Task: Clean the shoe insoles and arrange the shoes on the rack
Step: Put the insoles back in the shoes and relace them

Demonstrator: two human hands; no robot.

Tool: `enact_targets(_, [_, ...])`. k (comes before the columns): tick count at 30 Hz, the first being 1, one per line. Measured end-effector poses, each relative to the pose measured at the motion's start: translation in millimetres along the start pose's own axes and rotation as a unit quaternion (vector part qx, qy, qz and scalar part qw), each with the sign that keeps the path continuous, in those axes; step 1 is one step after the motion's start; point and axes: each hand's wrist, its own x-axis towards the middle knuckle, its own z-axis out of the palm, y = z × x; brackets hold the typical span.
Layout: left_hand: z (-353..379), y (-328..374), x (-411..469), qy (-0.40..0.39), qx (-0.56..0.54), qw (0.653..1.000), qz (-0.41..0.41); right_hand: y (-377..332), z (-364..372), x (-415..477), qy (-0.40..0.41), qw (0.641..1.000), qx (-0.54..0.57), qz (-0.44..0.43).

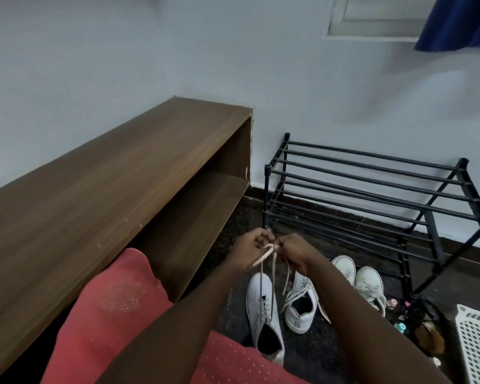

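My left hand [251, 249] and my right hand [295, 252] meet above the floor, both pinching the pale laces [272, 268] that rise from the white sneakers below. One white sneaker [262, 314] lies on the dark floor under my hands, and its mate [299, 306] lies just to its right, tongue open. A second white pair [363, 278] sits further right, near the rack's foot. The black metal shoe rack [372, 189] stands against the wall with bare tiers. No loose insole shows.
A brown wooden open shelf unit [108, 189] runs along the left wall. A white perforated basket [477, 342] sits at the right edge, with small colourful items [399, 314] on the floor beside it. My knee in red cloth [117, 306] fills the lower left.
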Motion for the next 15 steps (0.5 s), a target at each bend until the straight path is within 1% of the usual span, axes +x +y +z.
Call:
enact_targets(1, [2,-7,1,0.008,-0.004,1.0,0.014,4,-2,2,-0.006,0.997,0.073,0.022])
enact_targets(3, [5,-19,2,0.02,-0.01,0.999,0.03,10,-3,5,-0.021,0.988,0.143,0.044])
enact_targets(5, [7,-22,1,0.034,-0.056,0.998,0.025,12,-3,8,-0.025,0.985,0.166,0.046])
enact_targets(7, [9,-18,1,0.087,-0.039,0.995,0.036,13,-5,10,-0.008,0.983,0.18,0.043])
enact_targets(8, [9,-17,1,0.104,-0.038,0.993,0.027,13,-6,10,0.003,0.983,0.18,0.037])
enact_targets(10, [11,-19,4,0.105,-0.107,0.989,-0.021,14,-9,12,0.022,0.987,0.16,0.013])
enact_targets(13, [13,-19,5,0.079,-0.233,0.965,-0.09,19,-13,13,0.041,0.994,0.105,-0.002])
enact_targets(15, [15,-16,2,0.067,-0.293,0.945,-0.131,28,-13,13,0.032,0.99,0.138,0.024])
